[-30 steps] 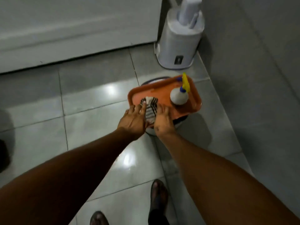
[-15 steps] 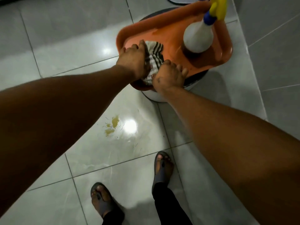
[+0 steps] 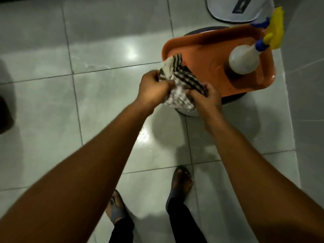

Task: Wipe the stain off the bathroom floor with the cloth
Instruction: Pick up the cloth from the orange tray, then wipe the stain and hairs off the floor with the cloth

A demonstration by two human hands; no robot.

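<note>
Glossy pale grey square floor tiles [image 3: 43,106] with dark grout lines reflect ceiling light in bright spots. A matte grey tiled wall [image 3: 306,85] rises at right.

Two hands [image 3: 153,88] [image 3: 207,99], one cloth [image 3: 180,85], one orange tray [image 3: 206,55], one spray bottle [image 3: 243,60], two sandalled feet [image 3: 116,206] [image 3: 180,183].

Stain [image 3: 142,135]: only a few dark flecks show beside the left forearm [image 3: 98,165], below the left hand [image 3: 152,88]; the rest lies under that arm or in the glare. Cloth [image 3: 180,85]: bunched between left hand and right hand [image 3: 208,100], its middle folds covered by their fingers, edges motion-blurred. Round stand [image 3: 185,112] under the orange tray [image 3: 201,50]: mostly hidden beyond the right hand; white appliance base [image 3: 228,7] and spray bottle [image 3: 245,58] trigger cut by the top edge.
</note>
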